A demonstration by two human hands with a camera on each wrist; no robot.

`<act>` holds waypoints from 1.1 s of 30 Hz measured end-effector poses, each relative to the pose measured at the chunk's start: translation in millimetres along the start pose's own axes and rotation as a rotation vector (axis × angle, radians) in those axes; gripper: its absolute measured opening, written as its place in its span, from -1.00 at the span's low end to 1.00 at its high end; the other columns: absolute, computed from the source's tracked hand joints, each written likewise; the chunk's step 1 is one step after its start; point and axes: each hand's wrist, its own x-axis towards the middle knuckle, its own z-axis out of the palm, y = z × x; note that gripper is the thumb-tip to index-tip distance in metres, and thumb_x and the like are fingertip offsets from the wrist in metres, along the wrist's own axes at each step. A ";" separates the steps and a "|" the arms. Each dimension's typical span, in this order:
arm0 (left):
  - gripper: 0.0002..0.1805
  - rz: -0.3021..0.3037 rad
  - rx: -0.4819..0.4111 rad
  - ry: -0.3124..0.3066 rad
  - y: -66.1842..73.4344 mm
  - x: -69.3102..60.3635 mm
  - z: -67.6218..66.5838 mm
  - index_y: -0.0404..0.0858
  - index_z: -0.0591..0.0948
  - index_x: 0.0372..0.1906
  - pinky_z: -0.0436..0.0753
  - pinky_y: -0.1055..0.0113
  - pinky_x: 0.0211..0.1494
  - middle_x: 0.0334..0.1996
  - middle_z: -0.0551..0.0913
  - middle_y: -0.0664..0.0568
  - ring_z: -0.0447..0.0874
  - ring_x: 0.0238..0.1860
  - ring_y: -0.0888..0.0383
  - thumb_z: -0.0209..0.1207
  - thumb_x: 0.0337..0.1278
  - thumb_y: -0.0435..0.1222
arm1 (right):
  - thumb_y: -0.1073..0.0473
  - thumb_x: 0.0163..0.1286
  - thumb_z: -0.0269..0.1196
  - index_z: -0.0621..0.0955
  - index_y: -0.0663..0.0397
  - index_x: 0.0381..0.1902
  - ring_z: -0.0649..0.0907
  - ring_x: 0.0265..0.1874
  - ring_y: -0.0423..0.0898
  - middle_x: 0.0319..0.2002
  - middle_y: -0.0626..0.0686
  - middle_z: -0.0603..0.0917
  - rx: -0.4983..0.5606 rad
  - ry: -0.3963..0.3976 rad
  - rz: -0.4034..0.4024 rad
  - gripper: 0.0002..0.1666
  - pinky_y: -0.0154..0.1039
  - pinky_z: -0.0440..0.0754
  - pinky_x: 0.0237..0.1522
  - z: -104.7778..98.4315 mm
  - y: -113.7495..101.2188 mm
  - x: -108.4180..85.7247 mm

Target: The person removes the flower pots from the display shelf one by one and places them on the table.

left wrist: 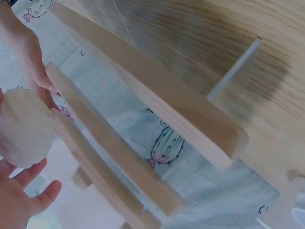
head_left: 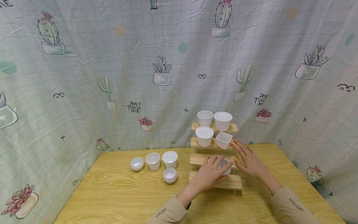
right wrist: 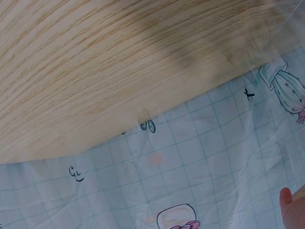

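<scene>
My left hand (head_left: 208,174) holds a whitish plastic pot (head_left: 224,168) at the right part of the third tier of a wooden stepped stand (head_left: 198,159). In the left wrist view, the pot's round base (left wrist: 26,129) shows above the fingers; whether it rests on the tier is unclear. With its fingers extended, my right hand (head_left: 251,163) touches the right end of the second tier, beside a small square pot (head_left: 224,140). A round white pot (head_left: 204,137) stands left of the square one. Two more pots, one left (head_left: 205,119) and one right (head_left: 222,121), occupy the top tier.
On the table (head_left: 123,196), left of the stand, are two taller pots, one clear-white (head_left: 153,161) and one ribbed (head_left: 170,160), plus two low round jars, one behind (head_left: 137,164) and one nearer (head_left: 170,175). A cactus-print curtain (head_left: 179,93) encloses the table's back and sides.
</scene>
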 end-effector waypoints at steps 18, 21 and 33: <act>-0.46 -0.049 -0.040 -0.028 -15.2 -29.3 -17.6 0.14 0.34 0.18 0.42 0.14 -0.01 0.06 0.41 0.08 0.39 0.01 0.14 0.03 0.05 0.14 | 0.06 0.09 0.17 0.23 0.06 0.30 0.14 0.34 -0.06 0.32 0.14 0.19 -0.012 0.011 -0.008 -0.22 0.19 0.22 0.07 1.0 1.9 -0.9; -0.45 -0.055 -0.050 -0.025 -18.4 -32.8 -19.8 0.14 0.34 0.18 0.43 0.15 -0.03 0.05 0.41 0.07 0.39 0.00 0.13 0.06 0.03 0.12 | 0.07 0.09 0.17 0.23 0.06 0.29 0.16 0.33 -0.03 0.32 0.14 0.20 -0.006 0.013 -0.003 -0.22 0.20 0.22 0.07 0.8 1.4 -0.5; -0.45 -0.064 -0.084 -0.017 -30.0 -53.1 -26.9 0.12 0.34 0.18 0.44 0.11 -0.02 0.05 0.41 0.03 0.39 -0.02 0.09 0.07 0.04 0.09 | 0.05 0.12 0.16 0.22 0.07 0.30 0.16 0.33 0.00 0.32 0.15 0.18 -0.006 0.002 -0.004 -0.22 0.16 0.18 0.09 1.0 1.6 0.5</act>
